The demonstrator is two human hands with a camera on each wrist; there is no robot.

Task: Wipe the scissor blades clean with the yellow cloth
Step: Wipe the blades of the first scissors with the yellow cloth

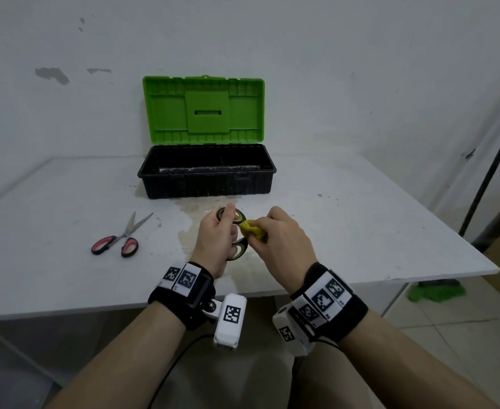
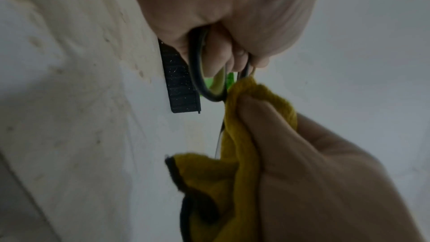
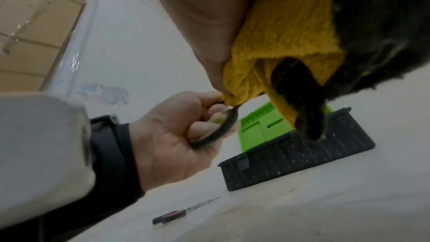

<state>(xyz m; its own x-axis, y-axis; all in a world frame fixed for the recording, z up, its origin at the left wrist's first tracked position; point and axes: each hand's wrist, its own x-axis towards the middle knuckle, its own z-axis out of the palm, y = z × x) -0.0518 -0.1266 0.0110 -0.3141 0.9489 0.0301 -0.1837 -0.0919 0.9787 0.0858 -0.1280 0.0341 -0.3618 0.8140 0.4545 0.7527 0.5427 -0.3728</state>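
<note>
My left hand (image 1: 218,234) grips the black-and-green handles of a pair of scissors (image 1: 238,249) above the table's middle. The same handle loop (image 2: 210,87) shows in the left wrist view, with fingers through it, and in the right wrist view the scissors (image 3: 218,132) sit in the left hand (image 3: 177,135). My right hand (image 1: 281,237) pinches the yellow cloth (image 1: 253,230) around the blades, right against the handles. The blades are almost wholly hidden inside the cloth (image 2: 235,154); only a thin dark edge (image 2: 218,139) shows. The cloth (image 3: 286,43) has a dark underside.
A second pair of scissors with red-and-black handles (image 1: 119,240) lies open on the white table (image 1: 361,231) to the left. A black toolbox (image 1: 207,175) with its green lid (image 1: 203,109) raised stands at the back. The table's right edge drops to a tiled floor.
</note>
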